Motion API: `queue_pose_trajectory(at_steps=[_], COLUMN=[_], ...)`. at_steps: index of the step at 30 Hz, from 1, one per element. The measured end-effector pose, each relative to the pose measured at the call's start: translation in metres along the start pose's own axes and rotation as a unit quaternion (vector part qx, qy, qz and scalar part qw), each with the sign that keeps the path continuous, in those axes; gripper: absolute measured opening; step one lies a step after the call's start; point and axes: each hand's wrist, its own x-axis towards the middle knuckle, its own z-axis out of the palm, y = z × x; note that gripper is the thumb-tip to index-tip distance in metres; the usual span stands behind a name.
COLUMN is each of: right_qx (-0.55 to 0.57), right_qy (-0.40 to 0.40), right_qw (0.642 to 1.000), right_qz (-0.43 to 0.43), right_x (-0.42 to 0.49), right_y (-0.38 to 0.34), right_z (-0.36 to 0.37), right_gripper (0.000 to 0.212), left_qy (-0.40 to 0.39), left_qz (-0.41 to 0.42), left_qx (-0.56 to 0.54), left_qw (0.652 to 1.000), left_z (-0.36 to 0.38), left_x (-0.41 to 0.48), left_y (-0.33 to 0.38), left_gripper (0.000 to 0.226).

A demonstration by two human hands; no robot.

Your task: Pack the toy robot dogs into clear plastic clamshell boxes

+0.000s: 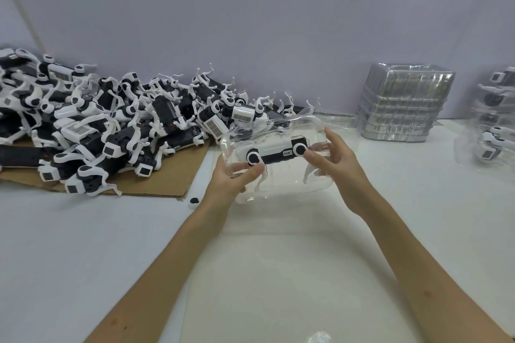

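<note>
A white surface (278, 273) fills the view. On its left a heap of black-and-white toy robot dogs (111, 125) lies on a sheet of cardboard (172, 178). At the far right stand a stack of empty clamshells (404, 103) and a few packed boxes (493, 125). In the middle, lifted just above the surface, is 1 clear clamshell box (284, 181) with 1 dog (276, 152) inside. The dog's long axis runs side to side between the 2 hands. The left hand (231, 178) grips the left end and the right hand (340, 159) the right end, so neither is nearer. The right fingers (315, 159) curl over the box by the dog's right-hand joint. The lid seems raised at the far edge, so pressing it shut looks likely next. A small loose part (194, 201) lies by the cardboard.
</note>
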Motion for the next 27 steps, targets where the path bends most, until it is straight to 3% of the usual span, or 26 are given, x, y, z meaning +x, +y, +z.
queue_pose_trajectory(at_steps=[3,10,14,16,18,21,23,27], right_qx=[-0.005,-0.025,-0.062,-0.146,-0.243,-0.294,-0.348,-0.403], right_qy=[-0.018,0.01,0.061,0.132,0.168,0.097,0.054,0.055], right_qw=[1.0,1.0,0.996,0.979,0.938,0.913,0.907,0.902], right_qz=[-0.004,-0.003,-0.005,-0.055,-0.18,-0.266,-0.231,-0.147], right_x=[-0.001,-0.002,-0.003,-0.007,-0.011,-0.019,-0.024,-0.029], right_y=[0.0,0.002,0.006,0.009,0.008,0.008,0.012,0.023], right_z=[-0.001,-0.001,0.007,0.016,0.023,0.033,0.043,0.057], right_gripper=[0.086,0.08,0.088,0.078,0.058,0.023,0.018,0.041], left_qy=[0.02,0.05,0.081,0.112,0.154,0.198,0.222,0.232], left_qz=[0.013,0.108,0.104,0.082,0.07,0.082,0.084,0.093], left_qx=[-0.006,0.055,0.052,0.064,0.1,0.131,0.136,0.148], left_qw=[1.0,0.991,0.99,0.988,0.98,0.968,0.962,0.957], left_z=[-0.001,0.007,0.01,0.013,0.016,0.019,0.02,0.026], left_x=[-0.001,-0.008,-0.01,-0.011,-0.013,-0.015,-0.017,-0.025], left_y=[0.004,0.006,0.006,0.002,-0.003,-0.004,-0.004,-0.005], left_gripper=[0.111,0.056,0.057,0.057,0.059,0.06,0.057,0.056])
